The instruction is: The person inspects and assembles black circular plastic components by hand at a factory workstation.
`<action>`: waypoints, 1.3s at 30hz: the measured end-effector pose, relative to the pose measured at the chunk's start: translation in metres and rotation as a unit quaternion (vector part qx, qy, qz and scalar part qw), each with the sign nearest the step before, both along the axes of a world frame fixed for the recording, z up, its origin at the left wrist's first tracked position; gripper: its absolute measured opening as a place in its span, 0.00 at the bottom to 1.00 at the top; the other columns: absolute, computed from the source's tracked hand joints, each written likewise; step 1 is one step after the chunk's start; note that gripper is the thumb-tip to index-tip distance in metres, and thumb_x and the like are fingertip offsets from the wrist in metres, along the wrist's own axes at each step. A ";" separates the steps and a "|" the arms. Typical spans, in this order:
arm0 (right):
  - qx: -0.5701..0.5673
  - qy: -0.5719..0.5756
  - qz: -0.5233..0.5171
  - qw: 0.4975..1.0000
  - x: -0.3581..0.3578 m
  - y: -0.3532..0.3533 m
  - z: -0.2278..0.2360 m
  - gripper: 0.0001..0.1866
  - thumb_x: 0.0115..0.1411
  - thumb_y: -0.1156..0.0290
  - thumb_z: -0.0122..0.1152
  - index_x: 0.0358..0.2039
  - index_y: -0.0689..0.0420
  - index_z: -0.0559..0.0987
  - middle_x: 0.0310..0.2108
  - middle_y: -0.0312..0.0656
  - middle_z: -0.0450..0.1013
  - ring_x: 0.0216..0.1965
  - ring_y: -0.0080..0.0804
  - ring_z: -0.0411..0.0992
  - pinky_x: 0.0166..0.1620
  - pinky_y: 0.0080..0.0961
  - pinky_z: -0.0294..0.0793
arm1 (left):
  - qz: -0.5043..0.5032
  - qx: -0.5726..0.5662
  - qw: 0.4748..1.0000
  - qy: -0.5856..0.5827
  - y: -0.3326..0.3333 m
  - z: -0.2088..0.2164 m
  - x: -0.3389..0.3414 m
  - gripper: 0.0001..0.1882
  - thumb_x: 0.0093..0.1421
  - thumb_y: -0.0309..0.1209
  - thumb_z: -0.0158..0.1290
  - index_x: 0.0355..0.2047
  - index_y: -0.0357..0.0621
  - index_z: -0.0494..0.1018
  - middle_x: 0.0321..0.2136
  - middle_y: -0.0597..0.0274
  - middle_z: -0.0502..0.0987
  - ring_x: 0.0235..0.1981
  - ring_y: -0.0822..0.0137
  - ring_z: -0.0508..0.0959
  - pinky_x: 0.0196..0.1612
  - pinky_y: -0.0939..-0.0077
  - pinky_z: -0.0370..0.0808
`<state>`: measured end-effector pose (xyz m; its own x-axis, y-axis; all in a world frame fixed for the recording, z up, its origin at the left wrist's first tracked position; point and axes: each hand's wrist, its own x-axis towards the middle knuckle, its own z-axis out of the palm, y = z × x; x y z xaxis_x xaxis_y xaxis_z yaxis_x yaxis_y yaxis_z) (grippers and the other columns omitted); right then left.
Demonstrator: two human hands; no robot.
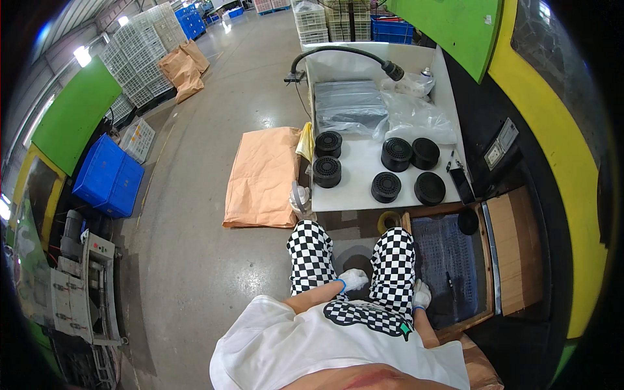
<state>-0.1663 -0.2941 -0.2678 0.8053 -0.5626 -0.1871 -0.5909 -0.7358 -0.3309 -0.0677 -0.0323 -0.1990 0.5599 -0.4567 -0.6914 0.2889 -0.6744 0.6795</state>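
Observation:
My left hand (354,279), in a white glove with a blue cuff, rests between my checkered trouser legs. Its fingers look curled together, with nothing visible in them. In another white glove, my right hand (421,294) hangs beside my right thigh, at the edge of a wood-framed bin (491,260). Its fingers are too small and partly hidden to read. Inside the bin are a blue mesh sheet (445,250), a black round part (467,221) and a pen (450,279). Ahead of me, several black round grilled parts (386,187) stand on a white table (354,195).
The table also holds grey plastic sheets (351,104), clear bags (419,117) and a black gooseneck lamp (344,49). Left of it lies brown paper (263,179); a roll of tape (389,221) sits underneath. A blue crate (109,175) and a machine (84,279) stand further left.

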 end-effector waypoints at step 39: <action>-0.016 0.009 0.002 1.000 0.005 0.006 0.013 0.30 0.59 0.52 0.28 0.25 0.62 0.75 0.30 0.55 0.71 0.33 0.52 0.69 0.38 0.44 0.67 | 0.015 -0.034 0.999 -0.022 0.002 -0.034 -0.001 0.14 0.50 0.39 0.45 0.27 0.41 0.72 0.18 0.64 0.73 0.19 0.71 0.73 0.24 0.77 0.70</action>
